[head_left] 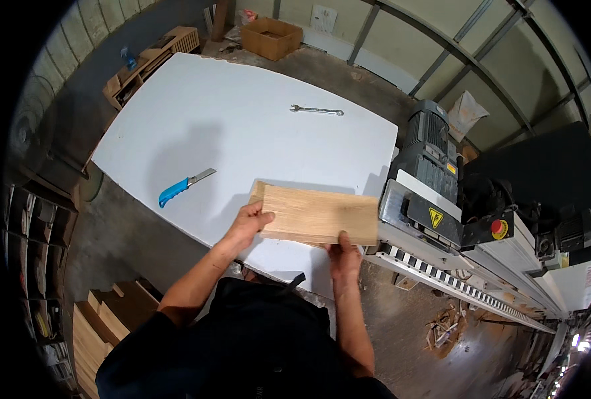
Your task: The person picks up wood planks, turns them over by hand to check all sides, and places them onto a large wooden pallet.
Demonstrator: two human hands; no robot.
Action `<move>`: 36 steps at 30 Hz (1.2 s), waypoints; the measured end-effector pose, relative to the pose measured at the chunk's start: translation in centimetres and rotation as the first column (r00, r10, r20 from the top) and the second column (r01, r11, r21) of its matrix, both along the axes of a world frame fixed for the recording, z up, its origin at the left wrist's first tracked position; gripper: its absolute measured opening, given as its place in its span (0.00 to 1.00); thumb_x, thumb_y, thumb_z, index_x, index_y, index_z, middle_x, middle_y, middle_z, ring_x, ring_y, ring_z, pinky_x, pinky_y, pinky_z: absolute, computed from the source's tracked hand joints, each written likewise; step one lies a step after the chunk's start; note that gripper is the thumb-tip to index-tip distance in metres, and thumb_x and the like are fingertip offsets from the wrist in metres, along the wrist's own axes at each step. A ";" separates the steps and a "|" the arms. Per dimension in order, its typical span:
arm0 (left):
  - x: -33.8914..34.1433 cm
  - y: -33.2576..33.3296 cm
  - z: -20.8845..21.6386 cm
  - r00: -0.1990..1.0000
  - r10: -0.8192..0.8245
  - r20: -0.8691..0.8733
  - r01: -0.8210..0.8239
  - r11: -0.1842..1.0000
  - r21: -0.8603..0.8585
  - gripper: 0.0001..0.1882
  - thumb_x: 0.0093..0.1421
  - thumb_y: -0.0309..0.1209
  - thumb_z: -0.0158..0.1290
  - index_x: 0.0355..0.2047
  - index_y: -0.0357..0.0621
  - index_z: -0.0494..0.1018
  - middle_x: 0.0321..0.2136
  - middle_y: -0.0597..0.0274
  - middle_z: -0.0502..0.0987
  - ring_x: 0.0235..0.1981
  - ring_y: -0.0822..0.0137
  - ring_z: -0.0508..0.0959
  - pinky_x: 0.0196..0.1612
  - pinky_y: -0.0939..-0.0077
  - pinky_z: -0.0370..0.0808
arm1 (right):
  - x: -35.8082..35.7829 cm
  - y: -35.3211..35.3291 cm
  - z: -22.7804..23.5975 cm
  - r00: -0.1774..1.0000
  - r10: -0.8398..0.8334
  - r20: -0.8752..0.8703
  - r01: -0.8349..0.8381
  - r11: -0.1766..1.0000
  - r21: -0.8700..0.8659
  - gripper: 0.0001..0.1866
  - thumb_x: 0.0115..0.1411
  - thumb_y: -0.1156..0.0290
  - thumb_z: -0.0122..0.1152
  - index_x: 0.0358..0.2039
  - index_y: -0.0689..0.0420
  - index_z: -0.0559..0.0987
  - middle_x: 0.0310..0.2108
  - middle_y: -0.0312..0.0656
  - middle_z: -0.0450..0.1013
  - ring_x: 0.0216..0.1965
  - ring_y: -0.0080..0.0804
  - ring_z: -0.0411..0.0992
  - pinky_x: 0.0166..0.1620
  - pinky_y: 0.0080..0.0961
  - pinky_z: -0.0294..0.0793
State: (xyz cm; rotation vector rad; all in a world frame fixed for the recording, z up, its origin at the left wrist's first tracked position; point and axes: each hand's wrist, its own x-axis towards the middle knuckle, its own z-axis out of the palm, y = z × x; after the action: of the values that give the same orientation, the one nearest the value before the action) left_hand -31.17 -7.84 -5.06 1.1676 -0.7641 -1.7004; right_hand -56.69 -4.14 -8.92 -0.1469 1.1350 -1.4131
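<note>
A light wooden board (319, 214) is held level over the near right part of the white table (242, 120). My left hand (247, 225) grips its left end, with the thumb on top. My right hand (344, 258) is closed on the near edge towards the right end, thumb also on top. More wood of the same colour shows under the board at its left end and near edge; how many pieces are there I cannot tell. To the left on the table lies a blue-handled utility knife (174, 191) with its blade out. Farther back rests a metal combination wrench (316, 110).
Close on the right stands a machine with a grey motor (428, 133), a red stop button (498, 227) and a toothed conveyor track (462, 287). A cardboard box (271, 38) is on the floor beyond the table. Wooden boards (102, 326) lie at lower left, near shelving (39, 246).
</note>
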 end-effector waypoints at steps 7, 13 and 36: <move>3.8 -1.2 -1.6 0.822 0.023 0.568 0.060 0.990 -0.127 0.19 0.58 0.27 0.53 0.51 0.36 0.71 0.41 0.49 0.75 0.41 0.61 0.75 0.46 0.69 0.72 | -1.5 2.7 3.0 0.910 0.383 -0.160 -0.322 0.895 0.307 0.13 0.66 0.64 0.52 0.36 0.62 0.76 0.23 0.44 0.76 0.19 0.34 0.73 0.24 0.28 0.77; 0.6 0.0 -2.0 0.295 0.380 0.877 0.439 0.761 -0.477 0.28 0.54 0.31 0.54 0.56 0.36 0.66 0.54 0.37 0.63 0.57 0.36 0.60 0.61 0.49 0.58 | -1.4 3.0 2.8 0.318 0.386 -0.866 -0.369 0.892 0.263 0.13 0.64 0.64 0.55 0.36 0.63 0.77 0.29 0.47 0.78 0.28 0.34 0.77 0.29 0.23 0.76; 5.4 1.1 -1.8 0.337 0.172 0.926 0.548 0.763 -0.342 0.41 0.54 0.42 0.60 0.63 0.38 0.56 0.60 0.34 0.57 0.59 0.39 0.61 0.61 0.56 0.61 | -4.4 1.6 0.1 0.043 0.076 -0.996 -0.456 0.888 0.048 0.34 0.56 0.65 0.63 0.58 0.71 0.63 0.51 0.63 0.67 0.52 0.59 0.66 0.55 0.42 0.65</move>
State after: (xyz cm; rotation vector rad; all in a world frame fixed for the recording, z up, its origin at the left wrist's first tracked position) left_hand -25.72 -6.75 -6.90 1.5350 -2.1093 -0.5769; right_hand -61.07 -2.52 -8.79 -1.7587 1.8262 -0.9621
